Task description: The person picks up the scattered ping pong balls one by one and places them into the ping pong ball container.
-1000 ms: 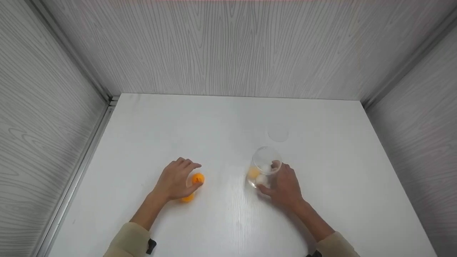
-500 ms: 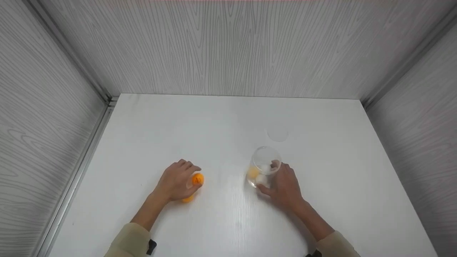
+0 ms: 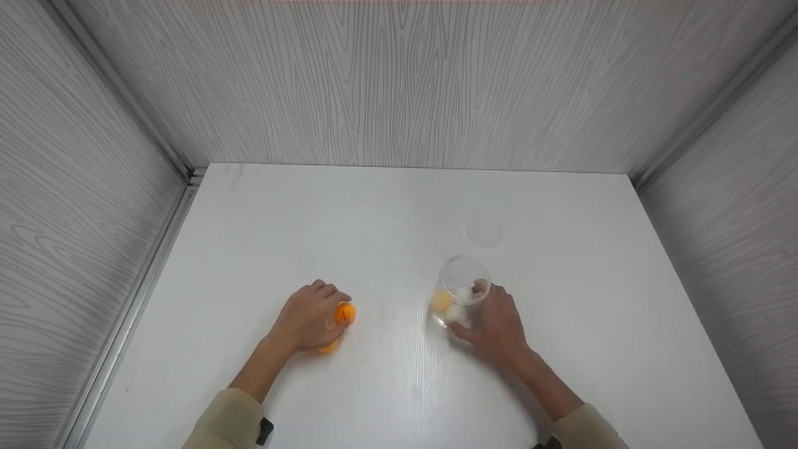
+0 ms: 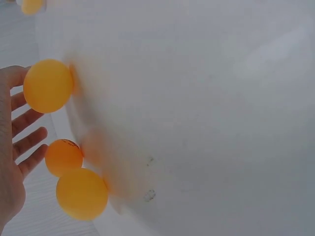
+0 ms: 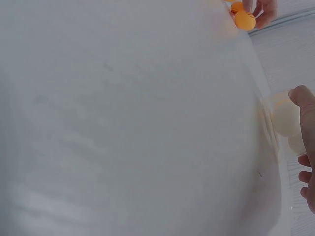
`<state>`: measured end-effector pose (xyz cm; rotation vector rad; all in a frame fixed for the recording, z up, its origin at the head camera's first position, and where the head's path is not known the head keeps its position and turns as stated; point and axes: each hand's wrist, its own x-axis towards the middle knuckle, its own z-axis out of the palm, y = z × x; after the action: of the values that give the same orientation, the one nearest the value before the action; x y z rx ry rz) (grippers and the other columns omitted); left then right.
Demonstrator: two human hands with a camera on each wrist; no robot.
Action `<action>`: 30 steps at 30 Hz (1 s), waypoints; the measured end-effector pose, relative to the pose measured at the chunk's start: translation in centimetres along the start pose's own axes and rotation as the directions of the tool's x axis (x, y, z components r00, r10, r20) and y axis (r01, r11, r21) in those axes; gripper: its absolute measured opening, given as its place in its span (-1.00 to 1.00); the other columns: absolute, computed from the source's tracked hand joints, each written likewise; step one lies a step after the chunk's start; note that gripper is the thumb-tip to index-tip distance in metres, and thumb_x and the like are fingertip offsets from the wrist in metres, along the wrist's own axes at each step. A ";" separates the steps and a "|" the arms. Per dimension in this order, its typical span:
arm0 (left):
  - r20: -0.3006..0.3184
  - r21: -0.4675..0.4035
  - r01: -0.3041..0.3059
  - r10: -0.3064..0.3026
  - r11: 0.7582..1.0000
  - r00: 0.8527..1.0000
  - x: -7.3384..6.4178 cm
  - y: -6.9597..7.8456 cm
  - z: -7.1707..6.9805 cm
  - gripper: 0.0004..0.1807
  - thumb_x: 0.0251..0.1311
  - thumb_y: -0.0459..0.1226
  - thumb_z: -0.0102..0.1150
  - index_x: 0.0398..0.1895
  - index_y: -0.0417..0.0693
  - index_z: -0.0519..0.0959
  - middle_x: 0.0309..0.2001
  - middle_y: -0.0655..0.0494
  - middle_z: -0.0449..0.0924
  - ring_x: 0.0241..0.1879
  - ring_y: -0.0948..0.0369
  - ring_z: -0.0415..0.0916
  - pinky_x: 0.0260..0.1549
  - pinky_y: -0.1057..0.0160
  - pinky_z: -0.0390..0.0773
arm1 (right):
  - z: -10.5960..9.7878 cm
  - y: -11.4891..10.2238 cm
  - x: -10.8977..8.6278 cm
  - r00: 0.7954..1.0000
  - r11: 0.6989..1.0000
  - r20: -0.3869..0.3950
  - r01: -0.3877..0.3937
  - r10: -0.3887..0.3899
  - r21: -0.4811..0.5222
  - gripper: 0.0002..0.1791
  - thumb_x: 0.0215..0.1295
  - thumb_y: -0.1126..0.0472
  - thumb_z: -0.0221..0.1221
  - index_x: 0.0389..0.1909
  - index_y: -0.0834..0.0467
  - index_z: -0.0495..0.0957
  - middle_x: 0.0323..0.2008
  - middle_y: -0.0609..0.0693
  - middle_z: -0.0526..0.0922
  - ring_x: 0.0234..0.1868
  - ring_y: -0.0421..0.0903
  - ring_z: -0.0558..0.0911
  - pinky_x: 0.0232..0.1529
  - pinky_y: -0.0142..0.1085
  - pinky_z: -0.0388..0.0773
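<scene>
In the head view, my left hand (image 3: 312, 317) curls over an orange ping-pong ball (image 3: 345, 313), its thumb and index finger around it. Another orange ping-pong ball (image 3: 328, 347) peeks out below the thumb. The left wrist view shows three orange balls by the fingers: one near the thumb (image 4: 48, 86), a smaller printed ball (image 4: 64, 157), and a ball touching it (image 4: 82, 194). My right hand (image 3: 497, 324) grips a clear round container (image 3: 447, 280) standing on the table. Inside lie an orange ball (image 3: 442, 301) and white balls (image 3: 456, 313). My right fingers are partly hidden behind it.
A clear flat disc, perhaps a lid (image 3: 484, 234), lies behind the container. The white table (image 3: 386, 231) is bounded by grey wood-grain panels (image 3: 399, 87) at the back and both sides. A metal rail (image 3: 131, 305) runs along the left edge.
My left thumb and index finger have drawn slightly closer around the orange ball. The right hand and container have stayed in place.
</scene>
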<state>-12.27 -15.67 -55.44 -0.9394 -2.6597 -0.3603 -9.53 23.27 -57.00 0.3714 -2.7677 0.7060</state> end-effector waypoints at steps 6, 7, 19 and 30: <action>0.012 -0.007 0.002 -0.002 1.000 1.000 0.0 0.0 0.1 -0.72 0.07 -0.10 0.45 -0.15 0.08 0.72 -0.29 0.15 0.70 -0.25 0.12 0.56 -0.22 0.18 0.66 | 0.0 -0.1 0.0 1.000 0.999 0.012 -0.017 0.018 -0.042 -0.04 -0.05 -0.19 0.57 0.27 0.25 0.41 0.04 0.13 0.64 -0.03 0.07 0.54 0.09 -0.03 0.58; 0.016 -0.007 0.004 -0.003 1.000 1.000 0.0 0.0 0.1 -0.73 0.06 -0.11 0.45 -0.15 0.08 0.71 -0.29 0.14 0.70 -0.25 0.12 0.56 -0.21 0.17 0.66 | 0.0 -0.1 0.0 1.000 0.999 0.012 -0.016 0.016 -0.051 -0.03 -0.05 -0.20 0.56 0.27 0.25 0.41 0.04 0.13 0.64 -0.04 0.06 0.53 0.09 -0.03 0.58; 0.037 -0.021 0.027 -0.027 0.999 0.999 0.1 0.1 0.1 -0.72 0.07 -0.11 0.46 -0.13 0.08 0.72 -0.26 0.13 0.70 -0.23 0.12 0.55 -0.18 0.17 0.66 | 0.1 -0.1 0.1 1.000 0.999 0.007 -0.020 0.020 -0.050 -0.01 -0.06 -0.22 0.57 0.28 0.26 0.41 0.02 0.15 0.65 -0.05 0.08 0.55 0.06 -0.02 0.59; 0.037 -0.012 0.024 -0.024 1.000 0.999 0.1 0.2 0.0 -0.72 0.08 -0.10 0.44 -0.14 0.09 0.73 -0.27 0.14 0.71 -0.23 0.12 0.56 -0.19 0.17 0.66 | 0.0 -0.1 0.1 1.000 0.997 0.011 0.007 -0.006 -0.071 -0.02 -0.02 -0.25 0.53 0.27 0.29 0.42 0.04 0.17 0.65 -0.04 0.10 0.56 0.10 0.02 0.58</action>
<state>-12.21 -15.48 -55.40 -0.9272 -2.7077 -0.3686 -9.61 23.16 -56.91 0.3702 -2.7918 0.6035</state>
